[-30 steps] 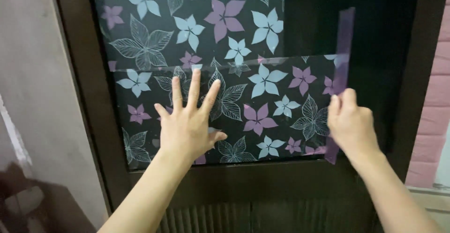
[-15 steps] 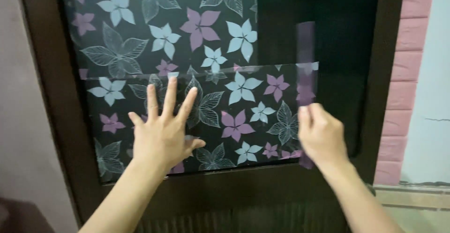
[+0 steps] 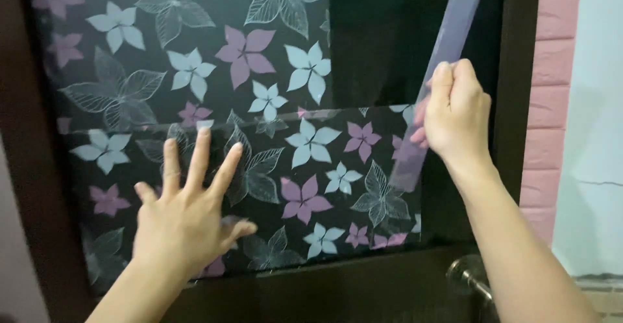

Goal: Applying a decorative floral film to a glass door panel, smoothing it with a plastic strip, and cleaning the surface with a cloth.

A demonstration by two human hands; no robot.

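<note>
A translucent lilac plastic ruler strip (image 3: 448,57) is gripped in the closed right hand (image 3: 454,115) at the right edge of a lower sheet of dark window film printed with pale blue and purple flowers (image 3: 311,186). Its long axis runs steeply, the upper end tilted to the right and the lower end pointing down-left onto the film. The film is pressed flat against the dark glass door panel (image 3: 383,37) by the left hand (image 3: 185,222), fingers spread. A metal door handle (image 3: 470,277) is seen below.
</note>
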